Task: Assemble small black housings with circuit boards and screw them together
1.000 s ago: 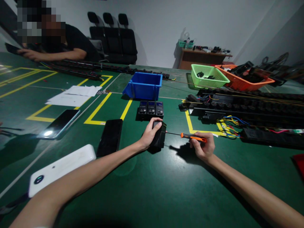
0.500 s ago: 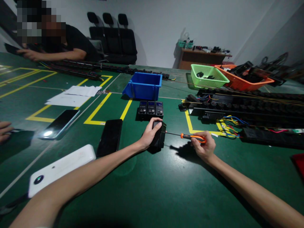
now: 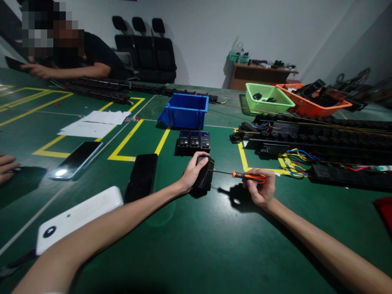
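My left hand (image 3: 194, 173) is closed round a small black box-shaped device (image 3: 203, 179), steadying it upright on the green table. In my right hand (image 3: 263, 190) is a screwdriver (image 3: 249, 177) with an orange and black handle, gripped between thumb and fingers. Its thin shaft points left, level, and the tip meets the right side of the device; the exact contact point is too small to make out. Just behind the device stand several similar black modules (image 3: 194, 142) in a row. A black phone (image 3: 142, 176) lies left of my left hand.
Behind the modules is a blue bin (image 3: 186, 111). Long black rails with loose wires (image 3: 294, 136) lie at right, near green (image 3: 269, 98) and orange (image 3: 318, 104) baskets. At left are a white power bank (image 3: 79, 216), another phone (image 3: 76, 161), papers (image 3: 94, 122) and a co-worker (image 3: 98, 57).
The fingers of my right hand have shifted on the screwdriver handle, loosening and opening a little around it. My left hand and the device stay in place.
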The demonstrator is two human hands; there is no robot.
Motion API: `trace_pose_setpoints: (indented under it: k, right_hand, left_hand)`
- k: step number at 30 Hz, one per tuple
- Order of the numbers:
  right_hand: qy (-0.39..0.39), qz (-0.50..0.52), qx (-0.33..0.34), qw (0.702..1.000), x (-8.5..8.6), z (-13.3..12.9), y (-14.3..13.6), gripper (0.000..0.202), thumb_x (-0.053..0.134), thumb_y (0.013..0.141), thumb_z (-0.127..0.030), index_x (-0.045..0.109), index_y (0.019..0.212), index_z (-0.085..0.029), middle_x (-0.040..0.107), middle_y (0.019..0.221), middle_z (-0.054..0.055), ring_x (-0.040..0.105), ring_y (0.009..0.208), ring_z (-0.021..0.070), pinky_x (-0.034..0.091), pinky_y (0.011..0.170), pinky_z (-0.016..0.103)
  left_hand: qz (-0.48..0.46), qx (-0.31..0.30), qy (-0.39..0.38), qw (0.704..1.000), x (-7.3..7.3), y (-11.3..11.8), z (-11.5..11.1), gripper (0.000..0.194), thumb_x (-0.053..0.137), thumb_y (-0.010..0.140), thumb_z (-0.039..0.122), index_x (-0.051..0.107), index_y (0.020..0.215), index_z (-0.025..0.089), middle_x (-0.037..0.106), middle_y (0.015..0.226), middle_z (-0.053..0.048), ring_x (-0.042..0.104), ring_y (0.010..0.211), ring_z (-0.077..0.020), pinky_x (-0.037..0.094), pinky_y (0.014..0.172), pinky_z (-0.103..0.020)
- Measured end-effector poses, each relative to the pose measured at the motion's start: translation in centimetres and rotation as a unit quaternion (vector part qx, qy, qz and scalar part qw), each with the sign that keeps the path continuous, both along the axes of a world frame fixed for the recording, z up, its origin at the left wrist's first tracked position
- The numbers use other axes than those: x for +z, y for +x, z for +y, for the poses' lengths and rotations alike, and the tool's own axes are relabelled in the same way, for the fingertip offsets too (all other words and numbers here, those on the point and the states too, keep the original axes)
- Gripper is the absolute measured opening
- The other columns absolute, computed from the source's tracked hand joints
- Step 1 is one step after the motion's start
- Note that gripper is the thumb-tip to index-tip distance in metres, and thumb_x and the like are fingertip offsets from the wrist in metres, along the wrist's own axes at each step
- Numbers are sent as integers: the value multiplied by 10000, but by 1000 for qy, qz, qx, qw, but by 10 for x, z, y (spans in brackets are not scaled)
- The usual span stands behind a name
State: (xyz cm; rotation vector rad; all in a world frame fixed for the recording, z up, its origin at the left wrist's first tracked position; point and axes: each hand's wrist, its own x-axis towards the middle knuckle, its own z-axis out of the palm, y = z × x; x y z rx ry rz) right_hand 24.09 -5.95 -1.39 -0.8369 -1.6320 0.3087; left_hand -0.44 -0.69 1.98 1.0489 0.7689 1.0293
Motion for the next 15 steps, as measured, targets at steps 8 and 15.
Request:
trace_pose_setpoints:
  k: [8, 15]
  right_hand:
    - [-12, 0, -4, 1000, -6, -1, 3, 303, 657, 804, -208, 487, 1053, -238, 601, 807, 5, 616, 601, 137, 523, 556, 294]
    - [-18, -7, -17, 1000, -9, 0, 4, 285, 637, 823, -183, 487, 1061, -229, 578, 822, -6, 597, 532, 104, 508, 524, 269]
  left_hand:
    - [-3, 2, -16, 1000, 2, 0, -1, 419, 603, 831, 482, 460, 1134, 230, 634, 790, -16, 653, 636, -157, 512, 504, -228]
    - [-1, 1, -18, 1000, 2, 0, 0, 444, 601, 827, 491, 457, 1152, 224, 644, 803, -31, 665, 668, -173, 507, 504, -223]
